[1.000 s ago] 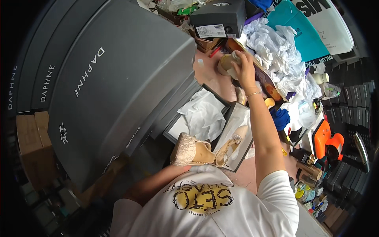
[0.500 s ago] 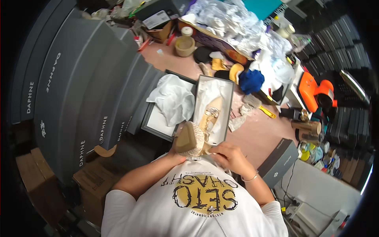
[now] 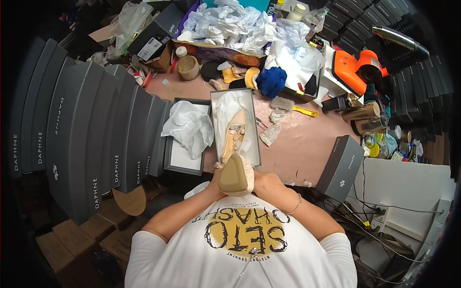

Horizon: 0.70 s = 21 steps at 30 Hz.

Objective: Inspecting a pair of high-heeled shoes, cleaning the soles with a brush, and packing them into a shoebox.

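Note:
Close to my chest I hold a beige block-heeled shoe, its tan heel base turned up toward me and its side textured pale. My left hand is closed round its left side, a fingertip showing above the heel. My right hand is closed against the other side, fingertips hidden behind the shoe. Just beyond, a pointed toe with jewelled straps shows over the open shoebox with white paper; I cannot tell whether it is part of the held shoe.
Left of the shoebox lies a grey lid with crumpled tissue. Dark shoeboxes are stacked at left; one box stands at right. Beyond are a yellow-handled brush, a blue cloth, a jar and an orange device.
My right hand has moved in from beside the shoe, where it pinched near the strap, to press against it. The heel base faces me more squarely. The view has turned and shifted.

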{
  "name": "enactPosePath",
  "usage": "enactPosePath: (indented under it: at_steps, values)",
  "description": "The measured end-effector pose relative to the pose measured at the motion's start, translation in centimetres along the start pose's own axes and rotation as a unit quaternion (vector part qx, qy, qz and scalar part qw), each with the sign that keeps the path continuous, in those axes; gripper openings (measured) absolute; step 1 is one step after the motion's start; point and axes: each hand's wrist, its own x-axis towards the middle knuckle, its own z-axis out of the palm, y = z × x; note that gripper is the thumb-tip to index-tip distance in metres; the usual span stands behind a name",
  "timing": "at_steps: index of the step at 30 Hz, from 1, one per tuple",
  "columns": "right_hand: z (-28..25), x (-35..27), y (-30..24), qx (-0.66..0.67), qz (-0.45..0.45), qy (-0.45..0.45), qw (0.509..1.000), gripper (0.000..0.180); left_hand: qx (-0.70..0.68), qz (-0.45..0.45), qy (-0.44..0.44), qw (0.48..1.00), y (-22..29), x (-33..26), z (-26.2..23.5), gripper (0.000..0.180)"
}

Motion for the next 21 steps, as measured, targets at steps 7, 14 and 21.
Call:
enactPosePath:
  at_steps: [7, 14, 21]
  values:
    - [1.4, 0.8, -0.4, -0.012, 0.006, 0.072, 0.997, 0.014, 0.008, 0.042, 0.062, 0.997, 2.6, -1.5, 2.4, 0.029]
    - [0.8, 0.4, -1.0, -0.007, 0.014, 0.023, 1.000, 0.013, -0.150, -0.053, 0.027, 0.987, -4.6, -0.4, -2.3, 0.042]
    - [1.2, 0.6, -0.5, -0.056, -0.010, -0.010, 0.998, 0.012, -0.110, -0.032, 0.034, 0.993, 0.1, -1.4, 0.3, 0.050]
